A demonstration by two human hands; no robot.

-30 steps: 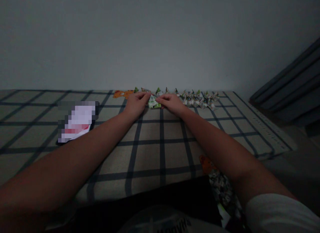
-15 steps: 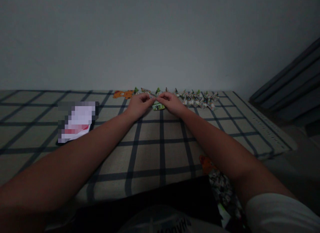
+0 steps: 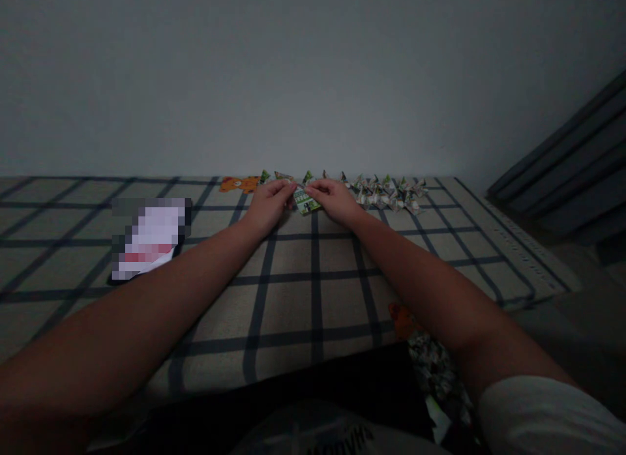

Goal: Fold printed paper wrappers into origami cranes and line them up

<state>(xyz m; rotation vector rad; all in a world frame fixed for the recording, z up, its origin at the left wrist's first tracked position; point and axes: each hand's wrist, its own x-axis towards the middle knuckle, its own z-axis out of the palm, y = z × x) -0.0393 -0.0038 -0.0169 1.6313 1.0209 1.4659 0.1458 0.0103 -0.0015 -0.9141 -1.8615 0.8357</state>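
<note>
A small piece of green-and-white printed paper (image 3: 305,203) is between my two hands, above the far part of the checked cloth. My left hand (image 3: 268,203) is closed, thumb against fingers, at the paper's left upper corner. Closed in a pinch on the right edge is my right hand (image 3: 336,199). Just behind and to the right lie several small folded paper pieces (image 3: 387,195) with pointed tips, in rows along the wall side. My hands hide part of these rows.
A checked cloth (image 3: 293,298) covers the table. To the left lies a phone (image 3: 155,236) with a blurred screen. Near my right forearm sits a heap of small folded pieces (image 3: 435,370). Beyond the far edge stands a wall (image 3: 313,77); a dark curtain (image 3: 572,175) hangs at right.
The paper has turned and shows a flatter, tilted printed face between my fingers. My left hand moved in toward my right hand, then slightly back left. The rows look unchanged.
</note>
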